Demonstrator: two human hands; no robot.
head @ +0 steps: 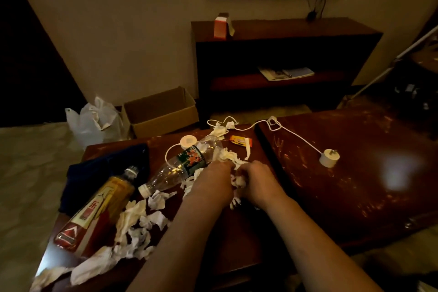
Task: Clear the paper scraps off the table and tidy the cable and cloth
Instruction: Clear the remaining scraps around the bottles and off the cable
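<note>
On table (pixel 237 232), paper scraps (pixel 131 219); beyond, box (pixel 161 111)

We're in a dim living room: scuffed dark wooden surface (pixel 355 173), low shelf unit (pixel 284 28) with a magazine (pixel 285 73), cardboard box (pixel 163 116) and plastic bag (pixel 92 121) on carpet (pixel 28 173).

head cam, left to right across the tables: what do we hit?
Yellow tea bottle → clear plastic bottle → left hand → right hand, both gripping paper scraps → white plug on the right table.
</note>
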